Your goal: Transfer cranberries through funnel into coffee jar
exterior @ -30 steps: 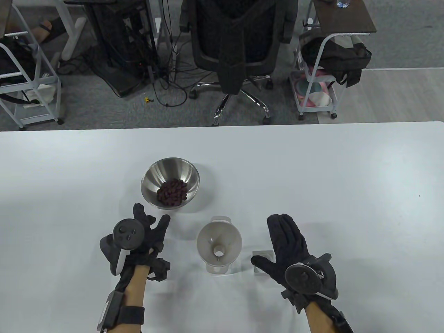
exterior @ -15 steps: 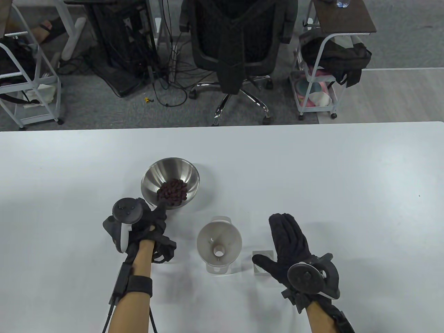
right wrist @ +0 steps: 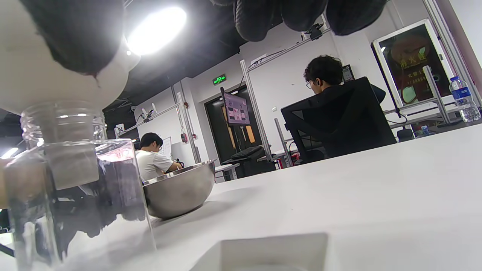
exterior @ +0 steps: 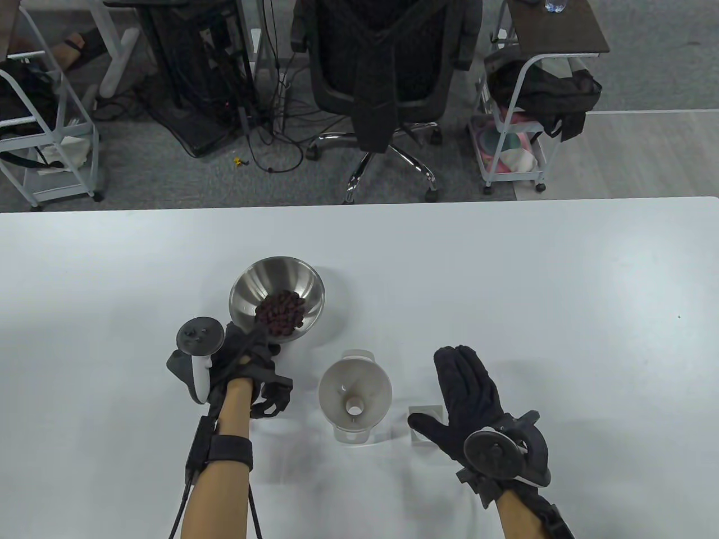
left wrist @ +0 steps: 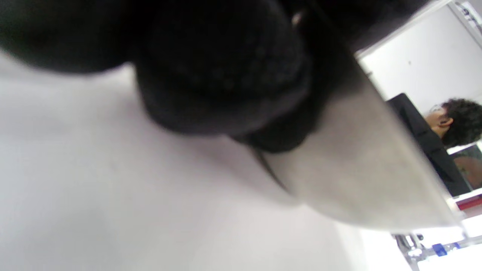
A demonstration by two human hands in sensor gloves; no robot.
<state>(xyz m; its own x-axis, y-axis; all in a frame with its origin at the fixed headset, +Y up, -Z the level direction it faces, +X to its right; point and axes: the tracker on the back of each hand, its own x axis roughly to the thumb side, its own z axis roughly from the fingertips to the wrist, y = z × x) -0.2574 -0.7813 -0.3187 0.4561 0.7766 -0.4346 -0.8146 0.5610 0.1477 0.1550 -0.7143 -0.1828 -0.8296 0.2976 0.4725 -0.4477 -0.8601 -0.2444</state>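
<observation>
Table view shows the left hand (exterior: pixel 247 359) at the near rim of the bowl (exterior: pixel 247 286), its thumb hooked over the edge and its fingers out of sight below, so it appears to grip the rim. Cranberries (exterior: pixel 281 313) lie heaped in the bowl just beyond that thumb. To the right of this hand, well apart, stands the funnel (exterior: pixel 337 387), seated in the jar (right wrist: pixel 75 195), which the right wrist view shows as clear glass with the funnel's spout in its neck. The right hand (exterior: pixel 469 393) rests flat on the table (exterior: pixel 505 269) with fingers together and thumb spread toward the funnel. A small white square thing (exterior: pixel 429 415) lies partly under that thumb.
</observation>
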